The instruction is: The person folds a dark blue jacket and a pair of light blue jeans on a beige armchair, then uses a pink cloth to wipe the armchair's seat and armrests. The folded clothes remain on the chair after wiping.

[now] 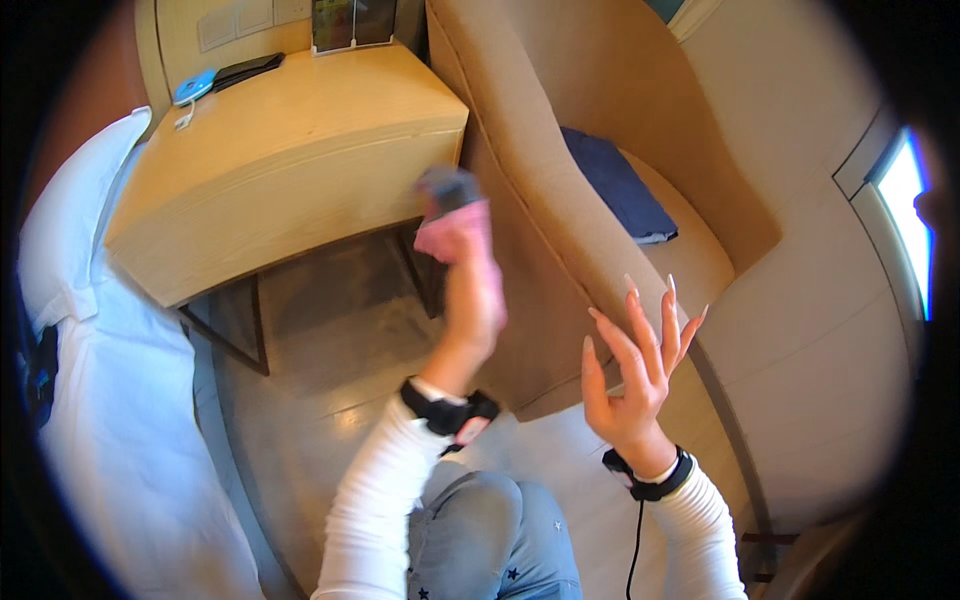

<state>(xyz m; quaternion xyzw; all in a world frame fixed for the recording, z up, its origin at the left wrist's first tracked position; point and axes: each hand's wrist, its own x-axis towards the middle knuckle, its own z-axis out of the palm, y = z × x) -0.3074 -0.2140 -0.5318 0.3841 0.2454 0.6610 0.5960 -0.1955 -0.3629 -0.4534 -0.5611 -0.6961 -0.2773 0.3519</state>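
My left hand [472, 300] is raised at the middle of the view and blurred by motion. It grips a pink cloth [457, 229], with a dark grey, blurred part [450, 187] at the far end; whether the two are one thing I cannot tell. To the right, my right hand [637, 375] is spread with nothing in it, in front of the tan armchair [525, 172]. Both wrists carry black straps with small devices. Folded dark blue cloth [622, 184] lies on the armchair's seat.
A wooden desk [300, 120] stands at upper left, bearing a blue round object [194, 87] with a white cable and a black flat item [247, 70]. A framed stand [354, 26] is at its back. The bed with white bedding [127, 405] runs along the left.
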